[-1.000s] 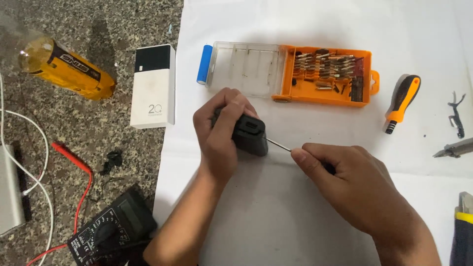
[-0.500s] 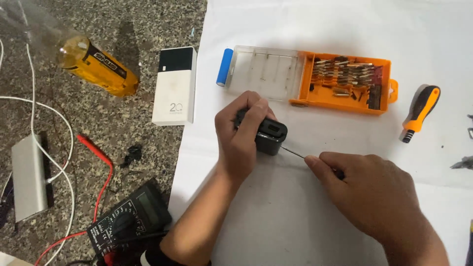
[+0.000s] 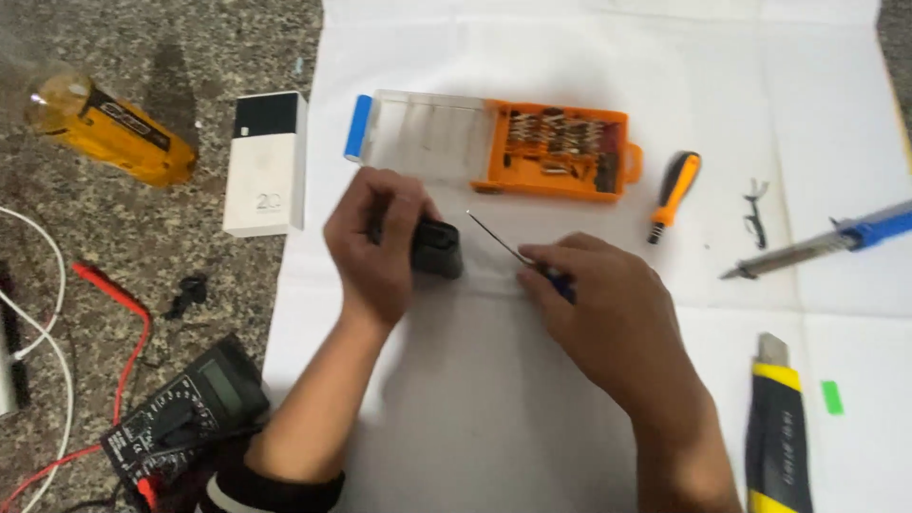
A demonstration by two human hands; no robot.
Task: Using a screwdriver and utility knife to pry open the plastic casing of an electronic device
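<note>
Head view: orange bit case [image 3: 560,152] lies beyond both hands [image 3: 380,242].

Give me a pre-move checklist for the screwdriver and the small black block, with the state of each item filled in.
1. Left hand grips the small black block on the white sheet: ok.
2. Right hand holds the thin screwdriver: ok.
3. Screwdriver tip seated in the block: not ok, it points up, clear of the block.
4. Screw position on the block: cannot tell.
5. Orange bit case open nearby: ok.
6. Soldering iron clear of both hands: ok.
</note>
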